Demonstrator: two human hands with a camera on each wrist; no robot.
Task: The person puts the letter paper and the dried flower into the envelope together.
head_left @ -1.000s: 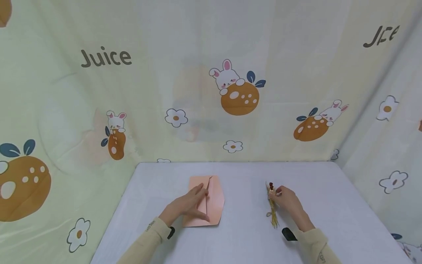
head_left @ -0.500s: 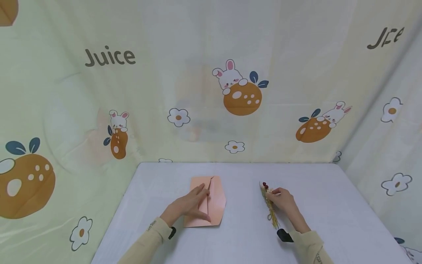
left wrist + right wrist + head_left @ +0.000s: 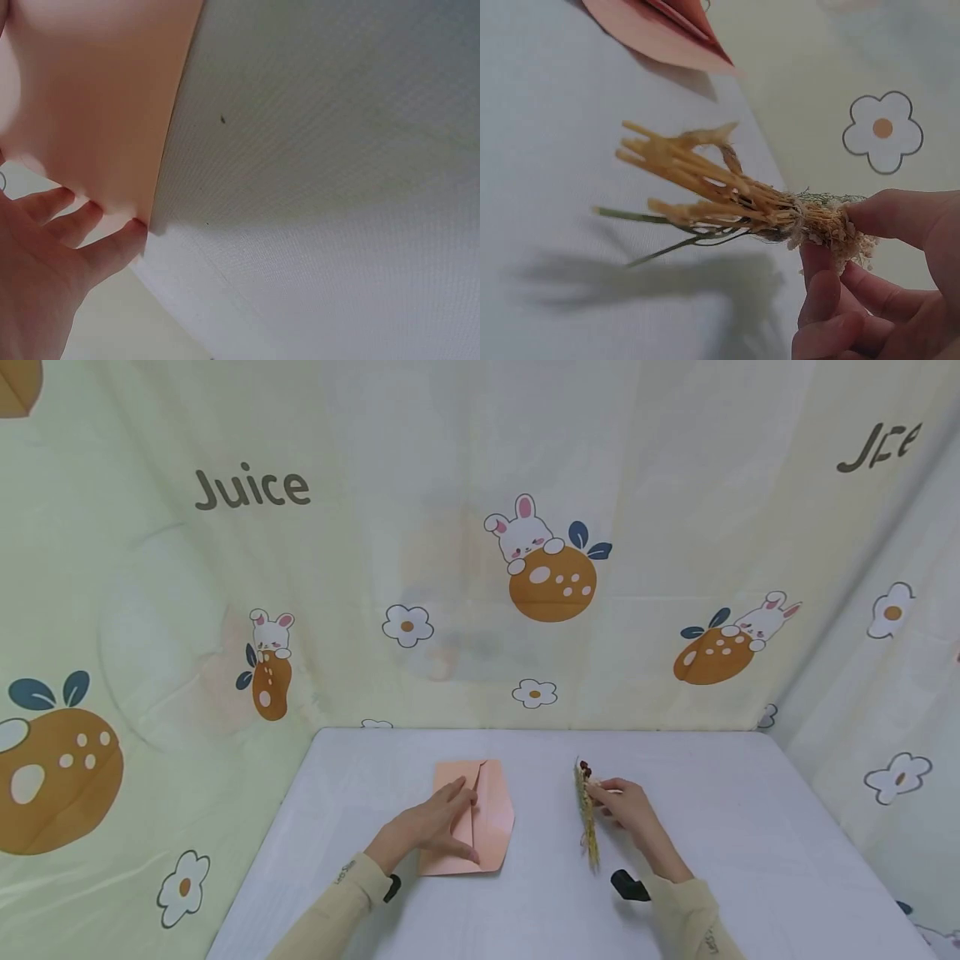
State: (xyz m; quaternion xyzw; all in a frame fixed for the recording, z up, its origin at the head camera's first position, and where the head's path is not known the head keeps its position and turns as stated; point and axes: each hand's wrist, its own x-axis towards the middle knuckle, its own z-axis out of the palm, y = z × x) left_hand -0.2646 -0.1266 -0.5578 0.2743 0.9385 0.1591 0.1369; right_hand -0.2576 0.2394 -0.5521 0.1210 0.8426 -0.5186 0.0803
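A pink folded paper envelope [image 3: 492, 827] lies on the white table, a slit running down its middle. Across it rests the left hand [image 3: 429, 825], thumb and fingers spread; in the left wrist view the fingertips of that hand [image 3: 67, 247] touch the edge of the pink paper [image 3: 97, 97]. The right hand [image 3: 626, 810] pinches a small dried flower bunch [image 3: 588, 827] near its flower heads, to the right of the envelope. Seen from the right wrist, thumb and fingers of the hand [image 3: 900, 277] grip the bunch [image 3: 742, 199], its tied stems pointing away above the table.
The white tabletop [image 3: 750, 827] ends at a hanging curtain [image 3: 450, 527] printed with rabbits, oranges and flowers. A black object [image 3: 630, 886] sits at the right wrist, and another [image 3: 392, 887] at the left wrist.
The right hand has carried the flower bunch leftward, closer to the envelope, and the bunch now stands more upright in the head view. The left hand stays on the envelope.
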